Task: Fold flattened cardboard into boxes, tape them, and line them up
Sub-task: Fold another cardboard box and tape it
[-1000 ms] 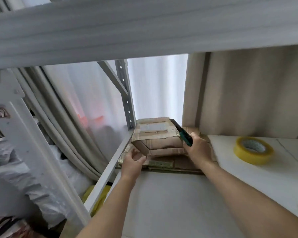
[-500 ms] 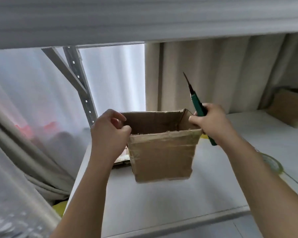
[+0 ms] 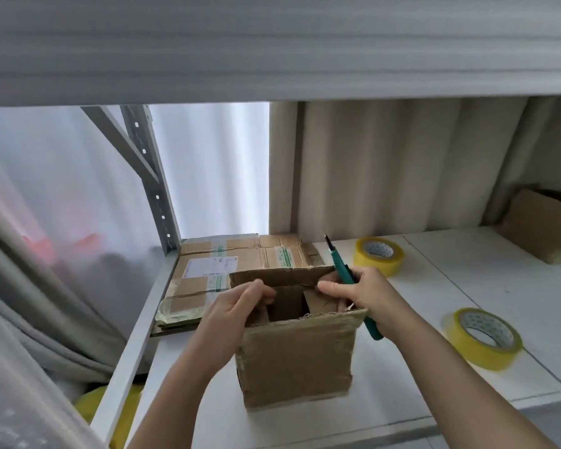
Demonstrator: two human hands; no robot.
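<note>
A small brown cardboard box [image 3: 297, 358] stands upright on the white shelf [image 3: 434, 303], its top open. My left hand [image 3: 237, 306] reaches into the opening from the left, fingers curled on an inner flap. My right hand [image 3: 363, 294] grips a green utility knife [image 3: 345, 277], blade pointing up and away, while its thumb and fingers press on the right inner flap. A stack of flattened cardboard [image 3: 227, 267] lies behind the box at the shelf's left end.
Two rolls of yellow tape lie on the shelf: one roll [image 3: 379, 256] at the back, another roll [image 3: 484, 338] to the right. A folded box [image 3: 544, 230] sits at the far right. A metal upright [image 3: 153, 186] and curtains close the left side. An upper shelf hangs overhead.
The box has come down from mid-air onto the shelf. Both hands moved from its outer rim to the inner flaps. The view has tilted down, showing both tape rolls.
</note>
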